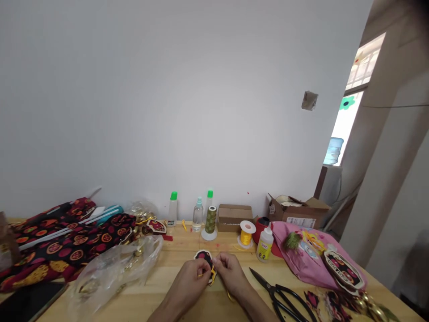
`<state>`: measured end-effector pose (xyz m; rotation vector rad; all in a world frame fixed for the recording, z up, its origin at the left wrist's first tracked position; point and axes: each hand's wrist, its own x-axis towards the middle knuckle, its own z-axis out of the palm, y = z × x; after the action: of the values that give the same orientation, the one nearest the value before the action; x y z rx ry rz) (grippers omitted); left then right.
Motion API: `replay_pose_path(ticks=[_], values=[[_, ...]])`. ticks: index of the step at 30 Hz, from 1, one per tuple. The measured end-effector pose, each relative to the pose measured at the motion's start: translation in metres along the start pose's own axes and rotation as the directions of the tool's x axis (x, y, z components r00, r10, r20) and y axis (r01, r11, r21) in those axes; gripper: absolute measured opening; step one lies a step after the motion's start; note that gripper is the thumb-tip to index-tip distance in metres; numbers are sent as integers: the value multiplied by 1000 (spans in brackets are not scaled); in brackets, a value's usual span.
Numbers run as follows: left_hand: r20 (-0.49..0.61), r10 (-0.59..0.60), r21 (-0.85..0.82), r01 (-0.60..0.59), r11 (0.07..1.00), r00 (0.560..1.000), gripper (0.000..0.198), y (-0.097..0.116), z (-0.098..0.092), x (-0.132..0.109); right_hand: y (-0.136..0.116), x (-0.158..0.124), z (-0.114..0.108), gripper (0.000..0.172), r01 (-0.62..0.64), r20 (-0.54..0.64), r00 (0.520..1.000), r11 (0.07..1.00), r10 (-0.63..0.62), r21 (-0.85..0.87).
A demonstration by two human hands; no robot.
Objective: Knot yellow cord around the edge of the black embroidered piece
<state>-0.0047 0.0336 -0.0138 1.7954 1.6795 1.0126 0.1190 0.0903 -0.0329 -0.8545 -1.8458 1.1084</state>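
Low in the middle of the head view, my left hand (pixel 191 277) and my right hand (pixel 230 273) meet over the wooden table (pixel 187 250). Both pinch a small round patterned fabric piece (pixel 203 256) with a yellow cord (pixel 212 275) running between the fingertips. The fingers of both hands are curled closed around the piece and cord. Black scissors (pixel 279 295) lie just to the right of my right hand.
Red patterned fabric (pixel 67 243) and a clear plastic bag (pixel 114 268) lie at left. Bottles (pixel 173 209), a green thread cone (pixel 210 220), a yellow cord spool (pixel 246 233), a glue bottle (pixel 264 243), cardboard boxes (pixel 234 217) and pink cloth (pixel 311 257) stand behind and right.
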Motion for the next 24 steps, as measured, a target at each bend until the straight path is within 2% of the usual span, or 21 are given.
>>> replay_pose_path(ticks=[4,8,15,20,24], values=[[90,57,-116,-46,992,994,30,2,0,1,4,1,1,34,-4,-43,999,1000,2,-30],[122,65,-126,-49,991,990,30,6,1,3,4,-2,-2,37,16,-92,995,993,-26,-114],[82,28,-197,-12,980,996,30,8,0,3,-5,-7,-13,35,29,-143,988,980,-58,-199],[77,16,-235,3,972,997,30,6,2,5,0,-6,-12,34,-35,-172,985,991,13,-126],[96,-26,-201,45,979,995,30,2,4,7,-1,-5,-9,33,-77,-177,981,997,75,-5]])
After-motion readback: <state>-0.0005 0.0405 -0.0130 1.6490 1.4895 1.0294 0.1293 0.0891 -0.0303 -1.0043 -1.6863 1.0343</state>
